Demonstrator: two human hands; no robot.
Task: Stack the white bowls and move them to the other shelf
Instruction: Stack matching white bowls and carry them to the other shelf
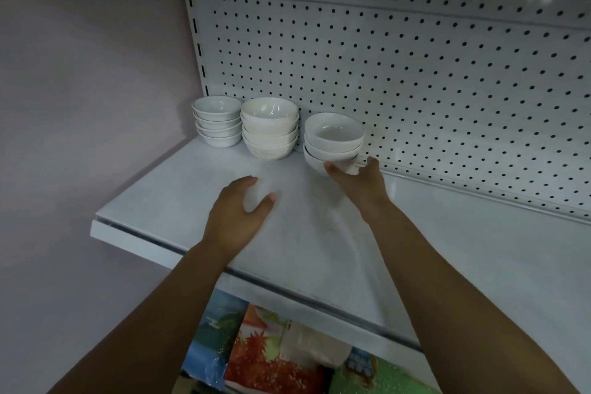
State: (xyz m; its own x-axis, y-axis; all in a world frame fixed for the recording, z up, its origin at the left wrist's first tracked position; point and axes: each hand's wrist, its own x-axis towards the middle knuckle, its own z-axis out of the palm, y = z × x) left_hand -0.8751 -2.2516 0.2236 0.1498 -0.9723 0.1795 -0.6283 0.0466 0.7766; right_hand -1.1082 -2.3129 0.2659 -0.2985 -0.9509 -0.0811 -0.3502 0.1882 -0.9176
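White shelf [431, 265] runs across mid frame w/ a pegboard back [415, 73] behind it. Three stacks of white bowls sit along the back edge, left of centre. Far-left stack [217, 121]: four small bowls, close to the pink wall [80, 73]. Middle stack [269, 128]: four bigger bowls, just beside the left one, approx touching it. Right stack [332, 141]: three bowls, set apart from the middle stack, tilted a bit toward the camera.

Right hand [358, 182] is at the base of the right stack, thumb on the left side of the bottom bowl, fingers curled round its right side, so it grips that bowl. Can't tell if the stack is resting on the shelf or lifted just off it.

Left hand [238, 211] hovers over the bare shelf in front of the middle stack, holding nothing; fingers loosely curved, thumb spread out to the right. Slightly blurred.

Below the shelf, bottom centre of frame, colourful packets [265, 352] on a lower level.
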